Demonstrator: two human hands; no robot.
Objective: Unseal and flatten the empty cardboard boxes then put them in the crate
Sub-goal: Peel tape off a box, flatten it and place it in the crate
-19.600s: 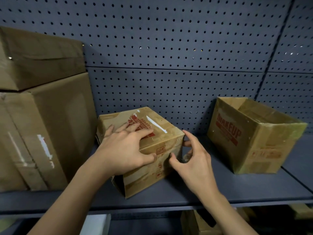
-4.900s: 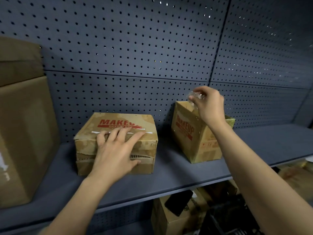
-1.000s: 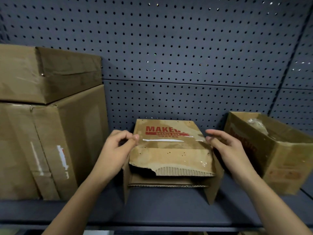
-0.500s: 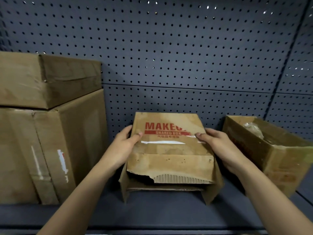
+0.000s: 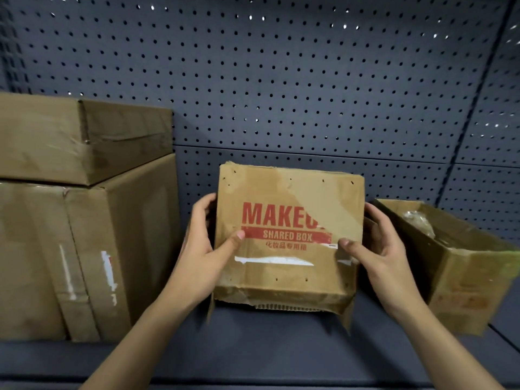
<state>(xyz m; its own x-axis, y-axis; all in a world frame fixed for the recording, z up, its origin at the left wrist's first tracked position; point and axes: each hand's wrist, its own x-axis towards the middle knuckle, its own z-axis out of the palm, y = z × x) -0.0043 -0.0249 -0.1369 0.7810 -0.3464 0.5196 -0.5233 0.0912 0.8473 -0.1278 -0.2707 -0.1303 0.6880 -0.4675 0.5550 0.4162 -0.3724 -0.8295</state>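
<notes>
While the printed box (image 5: pixel 289 220) is held between both hands above the dark shelf (image 5: pixel 267 350), the step in hand reads as the flattening stage. The seal looks already broken, since loose flaps hang at the lower corners.

Grip: the left hand (image 5: pixel 201 249) clasps the box's left edge, with its thumb (image 5: pixel 235 239) laid on the printed face and its fingers wrapped behind. The right hand (image 5: pixel 384 249) mirrors this on the right edge. Both are firmly grasping the box; neither is free.

Position: the box is tilted with its red-lettered panel facing the camera, in front of the perforated back panel (image 5: pixel 281 80). I cannot tell whether its lower edge touches the shelf.

Material: worn brown corrugated card, stained and soft at the creases. The fluting is exposed along the torn lower edge. A white strip of torn liner runs under the lettering, and a glossy tape remnant crosses the upper right — expect weak, floppy panels.

Next move, as a judgement: push opposite corners inward so the sleeve collapses along its existing folds, keeping the flaps clear. No crate is in view, so its place must be found afterwards.

Nearby: an open carton (image 5: pixel 464 280) with crumpled clear wrap inside sits just to the right, and two stacked cartons (image 5: pixel 84 235) sit to the left.
</notes>
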